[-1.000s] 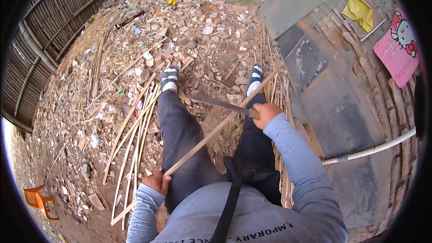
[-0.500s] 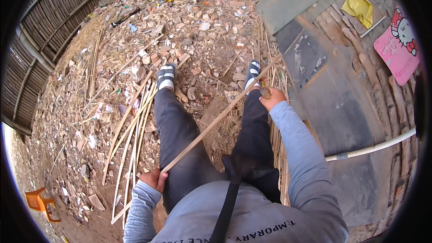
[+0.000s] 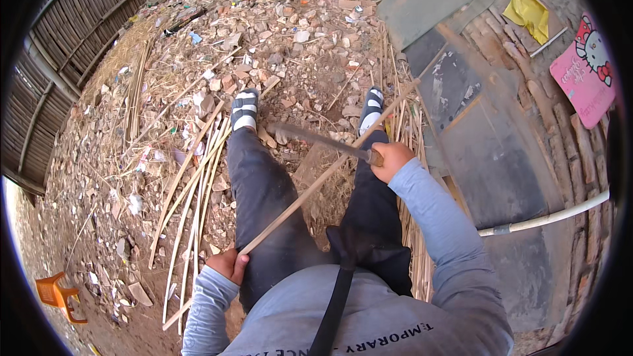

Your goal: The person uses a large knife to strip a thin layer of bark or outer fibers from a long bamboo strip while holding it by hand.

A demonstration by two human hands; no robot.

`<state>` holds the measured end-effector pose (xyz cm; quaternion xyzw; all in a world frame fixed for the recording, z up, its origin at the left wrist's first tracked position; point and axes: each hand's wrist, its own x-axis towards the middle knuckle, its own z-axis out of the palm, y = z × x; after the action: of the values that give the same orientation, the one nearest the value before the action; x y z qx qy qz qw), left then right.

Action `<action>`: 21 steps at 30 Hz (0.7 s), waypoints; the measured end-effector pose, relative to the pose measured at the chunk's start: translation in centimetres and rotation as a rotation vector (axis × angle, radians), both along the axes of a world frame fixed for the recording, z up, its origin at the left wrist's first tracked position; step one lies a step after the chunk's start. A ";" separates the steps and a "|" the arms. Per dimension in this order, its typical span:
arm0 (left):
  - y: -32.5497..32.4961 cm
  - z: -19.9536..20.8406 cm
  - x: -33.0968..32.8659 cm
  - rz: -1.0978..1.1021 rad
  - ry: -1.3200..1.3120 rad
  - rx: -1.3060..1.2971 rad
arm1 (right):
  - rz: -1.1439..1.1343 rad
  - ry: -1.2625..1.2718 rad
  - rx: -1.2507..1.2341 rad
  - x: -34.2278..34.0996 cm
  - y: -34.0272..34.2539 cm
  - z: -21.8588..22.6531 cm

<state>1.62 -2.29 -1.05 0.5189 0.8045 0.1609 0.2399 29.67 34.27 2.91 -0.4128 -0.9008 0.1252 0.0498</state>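
A long, pale bamboo strip [image 3: 297, 204] slants across my thighs, running up and right beyond my right foot. My left hand [image 3: 229, 266] is closed round its near end, beside my left thigh. In my right hand [image 3: 393, 161] is the wooden handle of a large knife [image 3: 336, 144], gripped above my right knee. Its dark blade points left and crosses over the strip in view; motion blurs the blade's far end. Whether blade and strip touch, I cannot tell.
Several cut strips [image 3: 196, 204] lie on the rubble left of my legs, and more strips [image 3: 410, 224] lie along the right. Dark boards [image 3: 491, 165] and a white pipe [image 3: 554, 214] are at the right. An orange plastic chair [image 3: 58, 296] stands lower left, below a slatted fence [image 3: 49, 66].
The knife's blade has come into sight, swung out to the left across the strip; before, only the handle end showed. My right hand has shifted slightly left and down. My left hand keeps its hold.
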 end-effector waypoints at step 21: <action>0.1 1.0 0.3 0.008 -0.046 0.044 | -0.043 0.068 0.122 3.7 1.3 2.3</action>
<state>1.90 -2.19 -0.08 0.5170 0.7971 0.1916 0.2463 33.38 35.55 5.18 -0.4238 -0.8954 0.0831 0.1083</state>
